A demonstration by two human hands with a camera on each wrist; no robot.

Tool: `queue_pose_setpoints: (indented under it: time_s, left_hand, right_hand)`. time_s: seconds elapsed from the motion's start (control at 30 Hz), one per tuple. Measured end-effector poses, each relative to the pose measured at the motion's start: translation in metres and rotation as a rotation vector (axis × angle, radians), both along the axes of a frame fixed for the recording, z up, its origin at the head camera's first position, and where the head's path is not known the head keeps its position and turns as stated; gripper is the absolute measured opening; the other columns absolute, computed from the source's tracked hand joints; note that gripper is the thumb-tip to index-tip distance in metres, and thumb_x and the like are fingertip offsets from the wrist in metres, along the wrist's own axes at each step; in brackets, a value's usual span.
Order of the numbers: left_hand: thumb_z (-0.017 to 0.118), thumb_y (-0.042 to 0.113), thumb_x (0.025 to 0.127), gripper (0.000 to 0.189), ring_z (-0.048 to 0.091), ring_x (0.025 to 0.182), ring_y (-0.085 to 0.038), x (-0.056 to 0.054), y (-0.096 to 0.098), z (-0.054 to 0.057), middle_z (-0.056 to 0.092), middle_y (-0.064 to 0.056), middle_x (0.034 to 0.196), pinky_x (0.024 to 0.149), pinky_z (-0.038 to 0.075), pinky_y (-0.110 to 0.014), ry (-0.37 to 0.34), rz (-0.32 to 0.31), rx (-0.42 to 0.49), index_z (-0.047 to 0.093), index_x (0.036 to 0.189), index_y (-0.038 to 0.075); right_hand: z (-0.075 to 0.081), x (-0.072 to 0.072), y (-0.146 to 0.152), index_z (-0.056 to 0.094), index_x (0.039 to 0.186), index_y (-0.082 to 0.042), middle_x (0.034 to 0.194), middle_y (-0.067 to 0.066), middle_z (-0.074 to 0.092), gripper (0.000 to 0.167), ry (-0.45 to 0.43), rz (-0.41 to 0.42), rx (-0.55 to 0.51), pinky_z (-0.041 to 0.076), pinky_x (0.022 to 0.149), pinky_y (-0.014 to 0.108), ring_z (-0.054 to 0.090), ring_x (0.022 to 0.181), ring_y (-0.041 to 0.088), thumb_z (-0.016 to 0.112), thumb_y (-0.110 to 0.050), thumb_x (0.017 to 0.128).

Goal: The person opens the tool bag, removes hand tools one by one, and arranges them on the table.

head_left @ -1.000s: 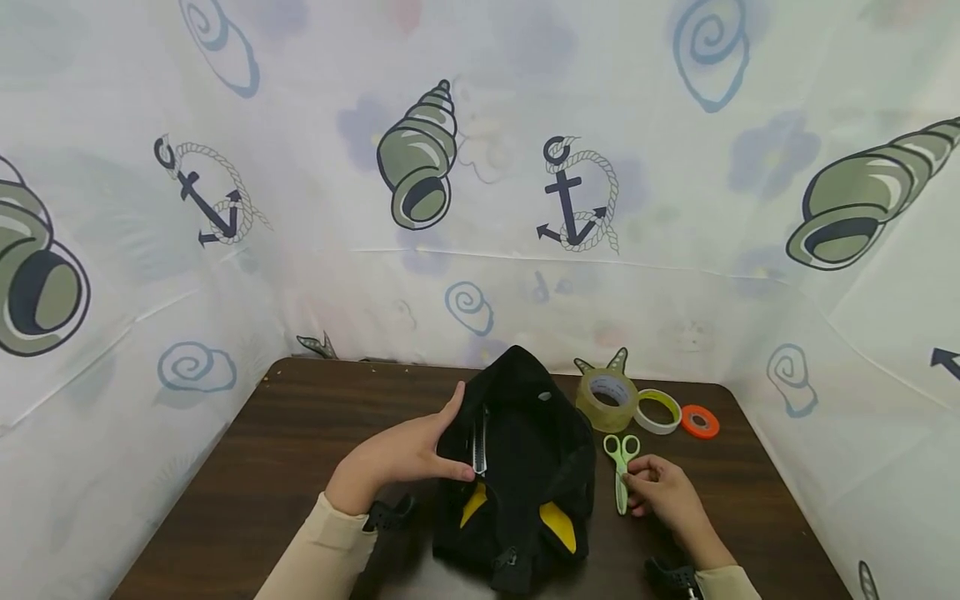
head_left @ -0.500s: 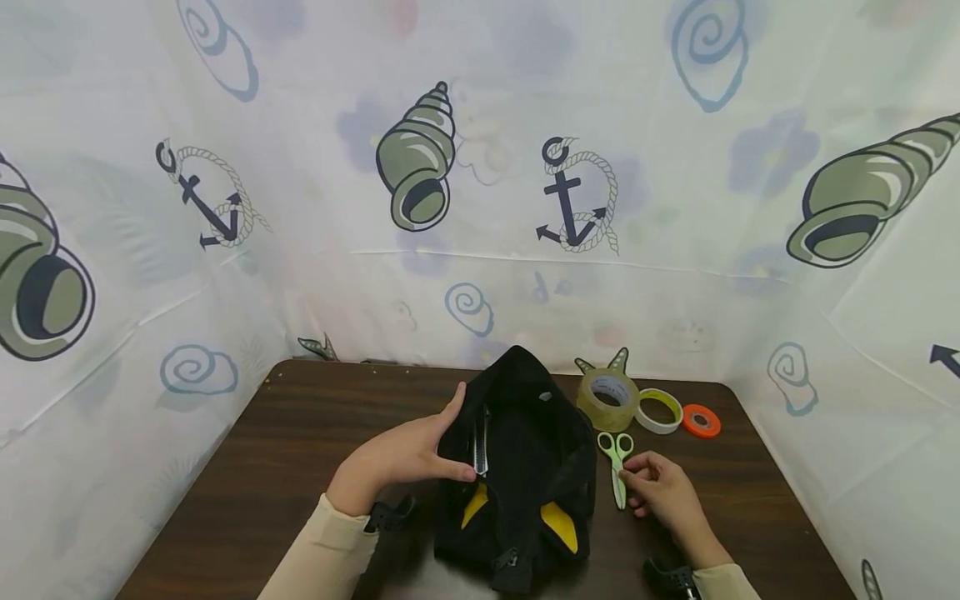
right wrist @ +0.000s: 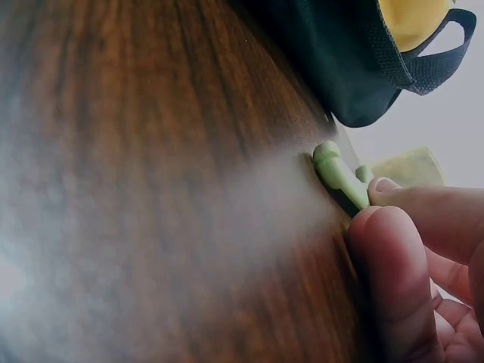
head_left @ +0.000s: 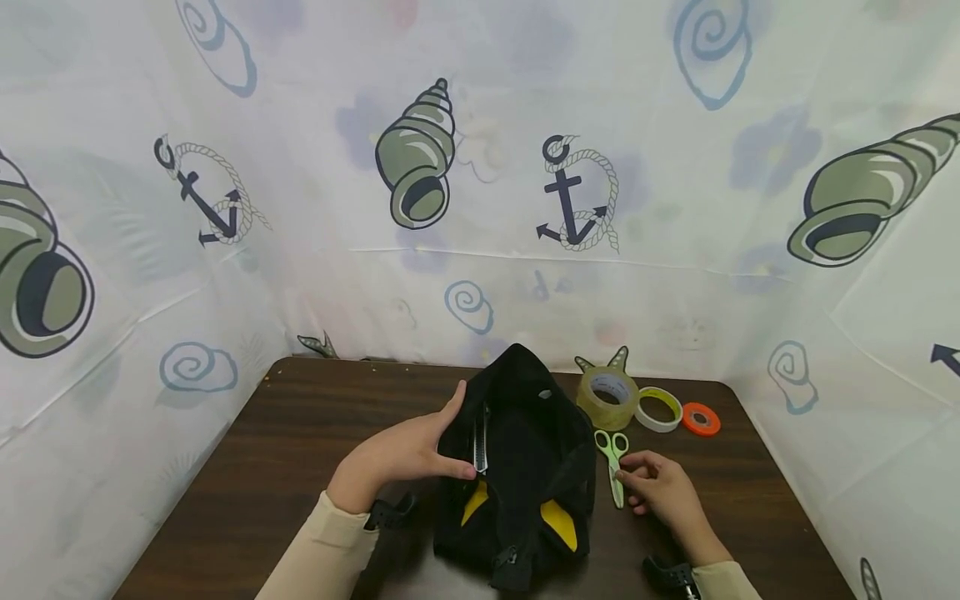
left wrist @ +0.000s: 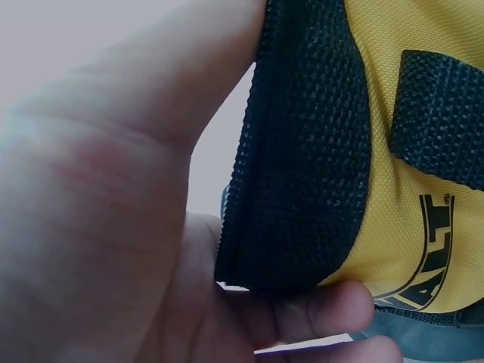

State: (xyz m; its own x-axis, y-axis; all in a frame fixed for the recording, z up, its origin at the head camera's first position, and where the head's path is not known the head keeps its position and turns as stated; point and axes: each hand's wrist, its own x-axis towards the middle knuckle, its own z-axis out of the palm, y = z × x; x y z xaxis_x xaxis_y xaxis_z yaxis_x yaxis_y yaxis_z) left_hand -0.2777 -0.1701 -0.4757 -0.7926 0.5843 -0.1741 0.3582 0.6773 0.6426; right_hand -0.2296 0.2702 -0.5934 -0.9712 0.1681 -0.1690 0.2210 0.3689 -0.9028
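A black bag (head_left: pixel 517 450) with yellow patches stands upright mid-table, its top gaping toward the head camera. My left hand (head_left: pixel 401 454) grips its left side, with one digit over the front near the silver zip. Up close, the left wrist view shows yellow fabric (left wrist: pixel 404 242) with black webbing and part of a printed logo, and fingers curled round the edge. To the right of the bag, pale green scissors (head_left: pixel 613 467) lie with handles pointing away. My right hand (head_left: pixel 663 492) pinches them at the side between thumb and forefinger.
Behind the scissors are a wide clear tape roll (head_left: pixel 592 414), a white-and-yellow tape roll (head_left: pixel 645 418) and a small orange roll (head_left: pixel 701 420). The brown wooden table (head_left: pixel 322 408) meets a shell-and-anchor print cloth (head_left: pixel 330 283) along its back and sides.
The scissors have slid slightly left, closer to the bag, with my right hand's fingertips following. My left hand and the bag stay where they were.
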Motion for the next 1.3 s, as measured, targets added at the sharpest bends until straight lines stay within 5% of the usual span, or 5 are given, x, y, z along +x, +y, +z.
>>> queue_pose_setpoints:
  time_s: [0.6, 0.93, 1.3]
  left_hand:
    - [0.080, 0.071, 0.089, 0.130, 0.044, 0.160, -0.031, 0.001, 0.000, 0.001, 0.026, -0.004, 0.181, 0.127, 0.041, -0.058, -0.007, -0.006, 0.003, -0.019, 0.169, 0.047]
    - [0.081, 0.070, 0.089, 0.130, 0.043, 0.161, -0.031, 0.001, -0.002, 0.000, 0.025, -0.004, 0.181, 0.128, 0.040, -0.057, -0.014, 0.005, -0.002, -0.020, 0.169, 0.047]
    - [0.081, 0.070, 0.089, 0.129, 0.042, 0.161, -0.030, 0.000, -0.002, 0.001, 0.024, -0.003, 0.181, 0.128, 0.040, -0.057, -0.024, -0.002, 0.017, -0.019, 0.168, 0.050]
  right_hand:
    - [0.010, 0.006, -0.001, 0.071, 0.126, 0.001, 0.088, 0.012, 0.076, 0.034, 0.028, -0.050, -0.078, 0.066, 0.060, 0.037, 0.074, 0.068, 0.022, 0.082, -0.017, 0.100]
    - [0.076, 0.024, -0.028, 0.071, 0.126, -0.001, 0.093, 0.018, 0.077, 0.035, 0.226, 0.041, 0.011, 0.066, 0.064, 0.033, 0.075, 0.069, 0.023, 0.084, -0.021, 0.099]
    - [0.141, 0.057, -0.067, 0.075, 0.125, -0.014, 0.090, 0.002, 0.077, 0.030, 0.446, 0.130, 0.048, 0.067, 0.065, 0.034, 0.075, 0.070, 0.020, 0.085, -0.019, 0.097]
